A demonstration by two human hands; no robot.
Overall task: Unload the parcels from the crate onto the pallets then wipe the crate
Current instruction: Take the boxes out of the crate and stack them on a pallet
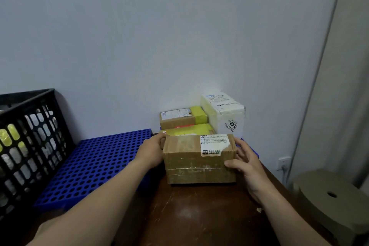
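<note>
Fingers [159, 138] of the left hand [151, 152] curl round the left end of the brown parcel [191, 166]. The right hand [248, 166] grips the right end, with the thumb on the front face and the other fingers behind the edge. The parcel's bottom edge is low at the wood; I cannot tell if it rests there.

Behind the fingers the pale wall [179, 36] closes the far side. Under both hands lies the dark wooden table [189, 215]. Its right edge runs just beside the right wrist, and the wood on the near side of the fingers is open room.

Well to the left of the left fingers stands the black crate [40, 104] with holed walls. Through the holes parcels show inside, one yellow [8, 138] and others grey.

Between the crate and the left hand lies the blue pallet [95, 166], flat, its holed top open.

To the right of the right fingers, past the table edge and lower, stands a round beige stool [329, 195].

Just behind the fingers, in the corner by the wall, three parcels sit close together: the white parcel [225, 114], tallest, the taped box [179, 121] and the flat yellow parcel [187, 132].

A white label [213, 145] covers the held parcel's top right corner. A wall socket [283, 163] is beyond the right fingers.
</note>
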